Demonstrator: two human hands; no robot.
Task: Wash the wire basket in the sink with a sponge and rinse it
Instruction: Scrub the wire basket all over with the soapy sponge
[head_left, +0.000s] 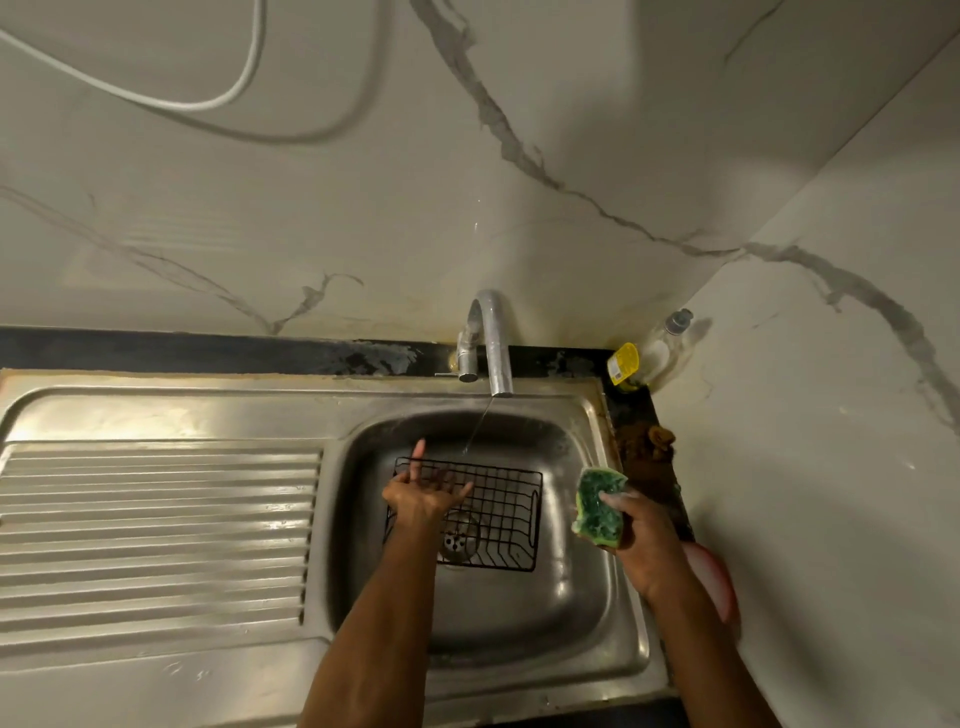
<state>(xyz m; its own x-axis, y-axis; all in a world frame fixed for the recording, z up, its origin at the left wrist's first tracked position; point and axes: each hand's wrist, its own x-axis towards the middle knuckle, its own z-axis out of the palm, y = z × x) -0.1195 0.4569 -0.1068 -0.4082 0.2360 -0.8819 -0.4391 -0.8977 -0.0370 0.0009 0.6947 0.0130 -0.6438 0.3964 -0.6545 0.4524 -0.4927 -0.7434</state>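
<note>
Black wire made up the basket (485, 512), which lay in the basin of the steel sink (587, 613), over the drain and nearer the far wall than the near one. It sat open side up, a rectangular grid with low sides and a loop handle at its right end; whether any soap or dirt clung to it could not be made out. A thin stream ran from the tap (493, 348) and landed at the basket's far edge, probably to wet it. The left hand (423, 496) reached over the basket's left end with fingers spread and straight, holding nothing, likely about to steady or lift the basket. The right hand (641, 535) stayed at the right rim of the basin, its fingers curled around a green sponge (600, 506) held clear of the water, seemingly kept ready for scrubbing. A soap bottle (665, 345) stood in the far right corner.
</note>
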